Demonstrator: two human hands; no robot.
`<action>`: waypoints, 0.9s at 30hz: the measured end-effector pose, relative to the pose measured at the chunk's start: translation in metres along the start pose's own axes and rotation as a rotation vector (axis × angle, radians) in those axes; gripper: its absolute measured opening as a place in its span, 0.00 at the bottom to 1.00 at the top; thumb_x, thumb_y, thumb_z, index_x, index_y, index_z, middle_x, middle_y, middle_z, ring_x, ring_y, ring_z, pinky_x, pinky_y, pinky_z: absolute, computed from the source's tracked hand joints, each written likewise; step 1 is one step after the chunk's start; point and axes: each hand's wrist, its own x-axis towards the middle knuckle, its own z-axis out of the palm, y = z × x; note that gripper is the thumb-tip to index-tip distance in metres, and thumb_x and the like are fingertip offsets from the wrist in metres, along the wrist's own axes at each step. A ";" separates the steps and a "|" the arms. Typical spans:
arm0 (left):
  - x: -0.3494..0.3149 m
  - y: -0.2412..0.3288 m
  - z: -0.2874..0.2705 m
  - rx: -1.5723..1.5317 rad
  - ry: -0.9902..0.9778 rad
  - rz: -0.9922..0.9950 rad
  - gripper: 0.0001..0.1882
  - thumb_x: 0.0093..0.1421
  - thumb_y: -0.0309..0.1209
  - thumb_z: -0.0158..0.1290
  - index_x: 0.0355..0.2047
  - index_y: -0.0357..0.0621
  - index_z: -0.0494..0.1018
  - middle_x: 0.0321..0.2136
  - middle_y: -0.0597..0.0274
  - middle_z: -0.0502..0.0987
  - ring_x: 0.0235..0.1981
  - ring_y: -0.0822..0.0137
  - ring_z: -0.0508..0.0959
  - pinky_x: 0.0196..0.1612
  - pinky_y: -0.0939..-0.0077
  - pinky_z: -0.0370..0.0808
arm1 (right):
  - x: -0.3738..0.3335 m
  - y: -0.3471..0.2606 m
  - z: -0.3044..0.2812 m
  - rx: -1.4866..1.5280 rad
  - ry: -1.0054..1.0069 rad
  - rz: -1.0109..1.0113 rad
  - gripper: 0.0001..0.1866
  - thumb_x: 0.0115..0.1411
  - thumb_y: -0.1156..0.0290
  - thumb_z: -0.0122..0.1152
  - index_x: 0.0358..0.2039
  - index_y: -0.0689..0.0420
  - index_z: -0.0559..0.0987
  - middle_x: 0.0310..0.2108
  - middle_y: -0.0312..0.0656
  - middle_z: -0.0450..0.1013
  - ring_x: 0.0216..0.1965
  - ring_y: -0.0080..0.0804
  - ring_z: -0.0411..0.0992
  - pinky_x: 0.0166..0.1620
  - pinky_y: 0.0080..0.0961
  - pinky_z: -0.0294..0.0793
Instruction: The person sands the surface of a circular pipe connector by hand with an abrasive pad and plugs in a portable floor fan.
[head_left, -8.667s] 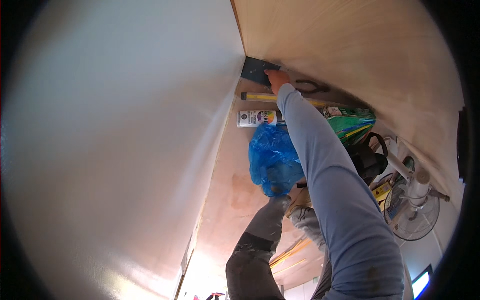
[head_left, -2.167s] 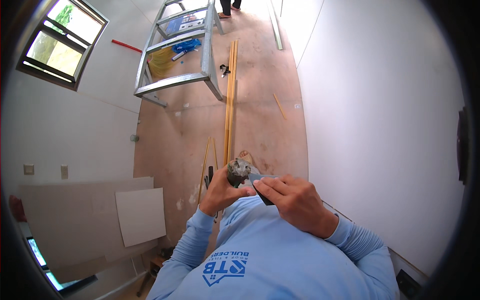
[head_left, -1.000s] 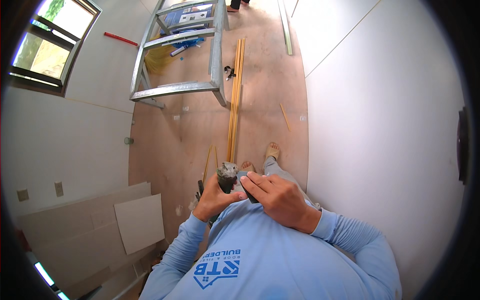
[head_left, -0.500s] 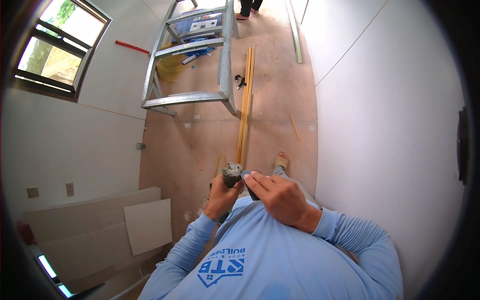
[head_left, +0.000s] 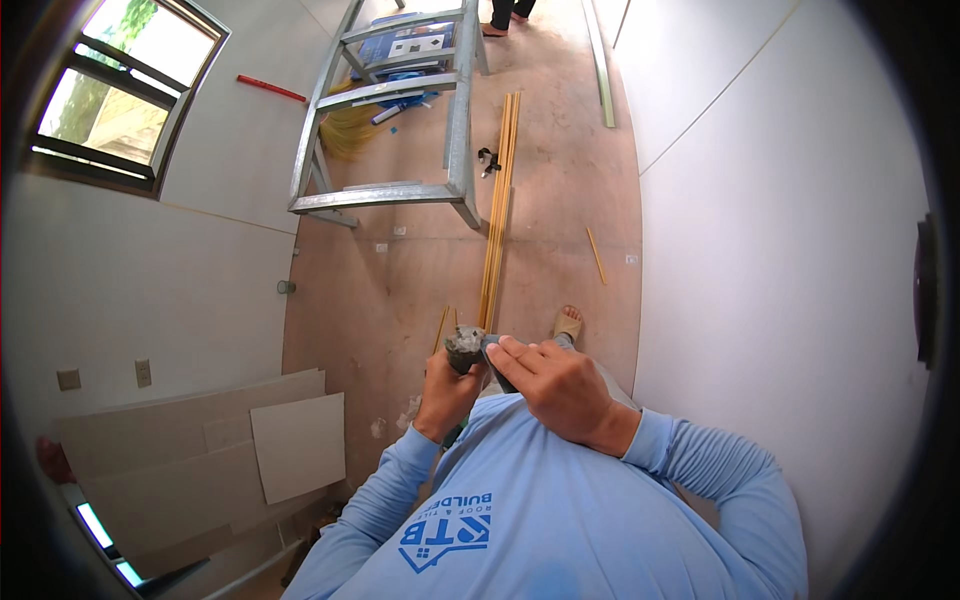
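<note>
Spanning the room, the reddish-brown floor [head_left: 560, 150] carries a metal ladder [head_left: 390, 92] at the far left. To the right of the ladder, a bundle of long yellow strips [head_left: 500, 200] lies lengthwise. At the near left, a white sheet [head_left: 298, 448] rests against larger panels [head_left: 150, 455].

Both hands meet in front of the worker's light blue shirt [head_left: 600, 510]. Right hand [head_left: 570, 392]: fingers laid along the dark flat piece [head_left: 502, 374], holding it; the thumb is hidden from where I stand. Left hand [head_left: 447, 398]: wrapped round the dark rounded object [head_left: 464, 358], whose rough, pale grey end faces up. The flat piece sits at the rounded object's right side; contact between them cannot be confirmed.

Handling, by judgement: the rounded object is probably firm and of modest weight, with a crumbly or sticky end. Take hold around its side, below that end. The flat piece is likely light and thin, possibly slightly flexible. Hold it by the broad faces, fingers spread for support, with the leading edge left free.
</note>
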 end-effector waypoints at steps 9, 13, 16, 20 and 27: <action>0.007 -0.001 0.002 -0.044 -0.036 0.020 0.02 0.70 0.23 0.62 0.40 0.38 0.83 0.28 0.69 0.82 0.29 0.77 0.79 0.34 0.75 0.77 | 0.004 0.015 0.002 0.161 0.010 0.034 0.27 0.61 0.77 0.63 0.62 0.59 0.83 0.58 0.42 0.84 0.39 0.36 0.81 0.42 0.31 0.85; 0.017 -0.002 -0.004 -0.146 -0.151 -0.043 0.01 0.70 0.23 0.63 0.39 0.39 0.83 0.28 0.69 0.82 0.29 0.77 0.80 0.34 0.75 0.78 | 0.006 0.021 -0.009 0.225 -0.025 0.047 0.26 0.62 0.75 0.64 0.62 0.58 0.84 0.57 0.40 0.84 0.39 0.36 0.81 0.43 0.30 0.85; 0.026 -0.006 -0.008 -0.250 -0.190 -0.087 0.01 0.70 0.23 0.63 0.39 0.39 0.83 0.29 0.69 0.82 0.29 0.76 0.80 0.34 0.75 0.78 | 0.005 0.025 -0.023 0.184 -0.042 -0.003 0.24 0.63 0.74 0.65 0.61 0.59 0.85 0.56 0.41 0.84 0.39 0.35 0.81 0.44 0.30 0.85; 0.031 0.008 -0.006 -0.258 -0.171 -0.114 0.02 0.68 0.23 0.65 0.38 0.39 0.82 0.26 0.69 0.81 0.29 0.77 0.79 0.33 0.74 0.76 | 0.003 0.029 -0.029 0.142 0.023 -0.028 0.23 0.63 0.73 0.65 0.60 0.59 0.85 0.56 0.41 0.85 0.39 0.34 0.81 0.44 0.30 0.85; 0.040 -0.001 -0.007 -0.254 -0.300 -0.113 0.08 0.69 0.22 0.65 0.47 0.36 0.83 0.36 0.66 0.85 0.36 0.74 0.84 0.43 0.74 0.83 | 0.003 0.034 -0.040 0.121 0.021 -0.062 0.22 0.63 0.73 0.65 0.58 0.60 0.85 0.54 0.42 0.84 0.39 0.33 0.81 0.43 0.29 0.85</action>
